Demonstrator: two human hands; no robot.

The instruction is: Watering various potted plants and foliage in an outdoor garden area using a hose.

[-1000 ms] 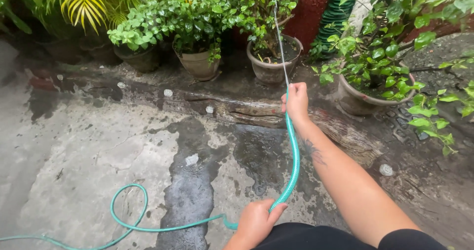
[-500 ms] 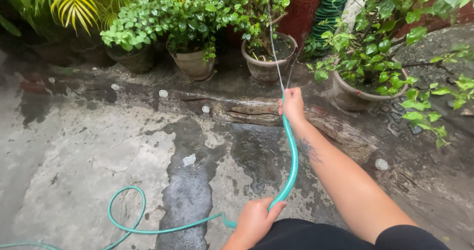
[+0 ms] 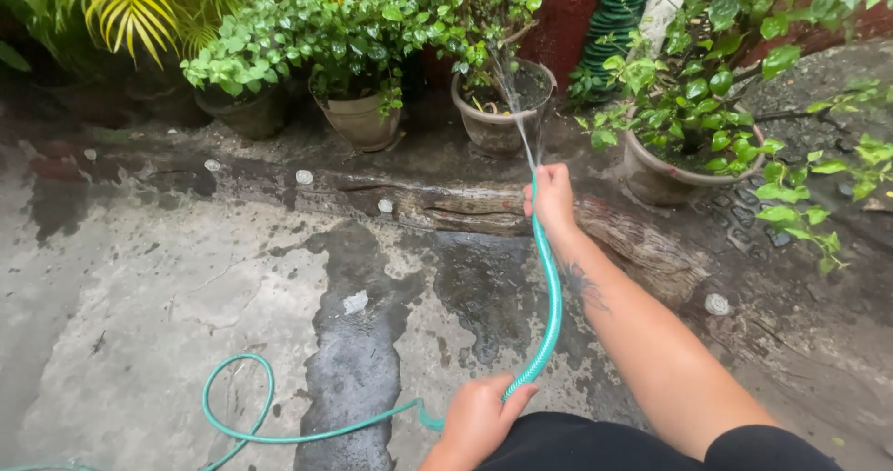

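Looping across the wet concrete floor (image 3: 167,294) from its left edge, the green hose (image 3: 554,313) looks light, bendy and probably slick. The left hand (image 3: 479,420) is wrapped round it low down. The right hand (image 3: 551,197) pinches the tip, spraying toward a clay pot (image 3: 498,127); gripping near the end seems best.

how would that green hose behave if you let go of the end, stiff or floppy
Probably floppy: the green hose sags in a curve between the right hand and left hand, and loops loosely on the wet concrete floor. With water spraying from its tip, a released end might whip about. It looks wet, so likely a bit slippery.
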